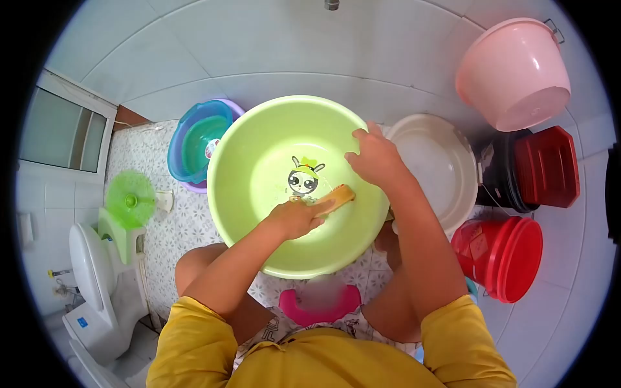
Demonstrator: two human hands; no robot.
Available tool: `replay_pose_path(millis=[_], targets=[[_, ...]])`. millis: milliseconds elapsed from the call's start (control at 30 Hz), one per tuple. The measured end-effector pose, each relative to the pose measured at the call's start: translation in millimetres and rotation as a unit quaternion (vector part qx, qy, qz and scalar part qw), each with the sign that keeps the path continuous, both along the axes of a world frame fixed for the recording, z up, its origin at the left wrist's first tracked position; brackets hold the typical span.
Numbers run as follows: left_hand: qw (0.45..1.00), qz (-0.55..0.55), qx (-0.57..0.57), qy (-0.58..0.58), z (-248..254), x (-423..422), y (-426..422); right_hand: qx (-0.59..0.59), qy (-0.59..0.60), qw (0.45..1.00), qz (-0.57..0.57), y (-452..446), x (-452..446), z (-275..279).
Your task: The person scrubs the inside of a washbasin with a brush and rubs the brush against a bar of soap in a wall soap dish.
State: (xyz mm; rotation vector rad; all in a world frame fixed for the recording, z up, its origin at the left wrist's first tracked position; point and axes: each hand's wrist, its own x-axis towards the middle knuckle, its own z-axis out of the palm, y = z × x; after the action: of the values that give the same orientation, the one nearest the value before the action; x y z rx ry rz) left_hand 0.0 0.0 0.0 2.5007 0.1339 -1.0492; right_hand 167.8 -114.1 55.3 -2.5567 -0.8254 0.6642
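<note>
A large lime-green basin [252, 142] stands in front of me, with a cartoon animal in a green hat printed on its floor. My left hand [294, 218] is inside it, closed around a yellowish scrub brush [339, 199] with a reddish edge, held low over the basin floor beside the print. At the upper right, my right hand [376, 155] grips the rim, fingers reaching over onto the inner wall. The brush's underside is hidden.
Blue and purple basins [187, 145] sit left on the patterned floor. An off-white tub [440, 168] stands right, near a pink bucket [514, 74], dark red container [550, 167] and red bucket [501, 255]. A toilet [90, 265] and green fan-like object [131, 199] are far left.
</note>
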Motion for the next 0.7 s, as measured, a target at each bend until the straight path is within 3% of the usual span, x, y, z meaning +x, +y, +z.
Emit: replay_pose_path(millis=[100,367,500,700], targets=[[0.998,-0.004,0.025,-0.065,-11.2,-1.1,-4.0,-0.02,-0.012,1.0,0.004,-2.4,-1.4,2.2],[0.957,0.226,0.152,-0.102,-21.6,13.3,23.9,-0.011,-0.008,1.0,-0.003,-7.2,-3.2,8.9],[0.94,0.257,0.208,-0.09,-13.8,8.1,42.6,-0.016,0.011,1.0,0.01,-6.1,-1.0,11.2],[0.959,0.235,0.14,-0.079,-17.2,8.4,31.6,-0.02,0.002,1.0,0.01,-3.4,-2.2,4.1]])
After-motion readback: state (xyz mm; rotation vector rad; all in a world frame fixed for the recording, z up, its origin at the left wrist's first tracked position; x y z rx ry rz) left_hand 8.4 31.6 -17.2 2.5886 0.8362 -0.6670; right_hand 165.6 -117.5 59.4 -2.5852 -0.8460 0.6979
